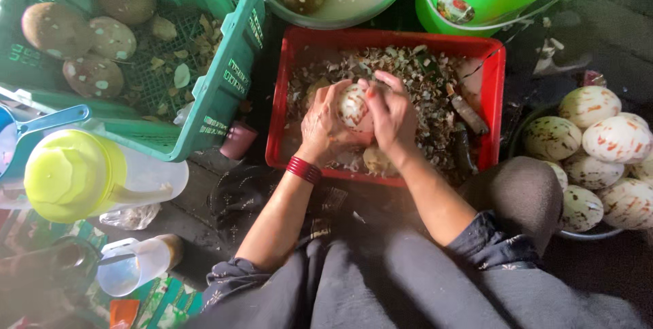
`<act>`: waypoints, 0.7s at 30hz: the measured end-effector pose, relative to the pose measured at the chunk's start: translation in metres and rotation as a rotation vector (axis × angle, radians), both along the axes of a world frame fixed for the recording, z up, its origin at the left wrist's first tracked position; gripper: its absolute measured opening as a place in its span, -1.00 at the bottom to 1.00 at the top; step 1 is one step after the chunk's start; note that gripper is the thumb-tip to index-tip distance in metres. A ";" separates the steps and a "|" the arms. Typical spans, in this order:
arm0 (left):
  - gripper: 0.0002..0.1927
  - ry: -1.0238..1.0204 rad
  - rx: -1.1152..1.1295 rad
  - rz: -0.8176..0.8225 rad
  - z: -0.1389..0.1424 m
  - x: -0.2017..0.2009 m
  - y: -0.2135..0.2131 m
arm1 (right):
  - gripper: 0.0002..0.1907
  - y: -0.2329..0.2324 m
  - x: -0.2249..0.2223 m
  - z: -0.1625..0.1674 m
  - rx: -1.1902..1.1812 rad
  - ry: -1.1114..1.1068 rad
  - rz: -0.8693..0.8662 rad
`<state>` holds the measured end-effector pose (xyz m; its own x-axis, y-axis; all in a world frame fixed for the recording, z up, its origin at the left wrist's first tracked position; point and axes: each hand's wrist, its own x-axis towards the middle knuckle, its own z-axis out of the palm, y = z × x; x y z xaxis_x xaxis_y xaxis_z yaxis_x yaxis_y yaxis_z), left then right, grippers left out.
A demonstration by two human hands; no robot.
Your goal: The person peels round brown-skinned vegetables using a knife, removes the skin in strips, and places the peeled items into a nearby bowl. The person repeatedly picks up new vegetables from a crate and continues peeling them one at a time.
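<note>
1. Both hands hold 1 pale round fruit (354, 107) over the red tray (496, 91) of peel scraps: the left hand (325, 125) cups it, the right hand (390, 115) pinches at its top.
2. Peeling looks half done; stripping the rest calls for turning the fruit.
3. Peeled fruits fill a bowl (585, 232) at right; brown ones sit in the green crate (224, 91). Dark ground, with a green bucket (490, 3) and yellow-lidded jug (95, 176).

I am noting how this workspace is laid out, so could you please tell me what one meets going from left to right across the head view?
Yellow-lidded jug → green crate holding brown fruits → red tray of peelings, where the left hand and right hand grip a peeled white fruit → bowl of peeled white fruits.
</note>
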<state>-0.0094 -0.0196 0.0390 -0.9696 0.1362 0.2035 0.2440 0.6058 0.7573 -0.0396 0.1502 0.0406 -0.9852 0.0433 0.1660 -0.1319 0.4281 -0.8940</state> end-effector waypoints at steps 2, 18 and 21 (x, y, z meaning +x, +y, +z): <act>0.08 0.024 0.013 -0.023 0.001 -0.002 0.001 | -0.60 0.001 0.000 0.000 -0.095 -0.287 -0.051; 0.08 0.080 -0.047 -0.049 0.018 -0.002 0.006 | -0.69 0.005 0.009 -0.006 0.240 0.139 0.064; -0.06 0.076 -0.038 -0.059 0.015 0.000 0.008 | -0.57 0.002 0.019 -0.005 0.242 -0.021 0.044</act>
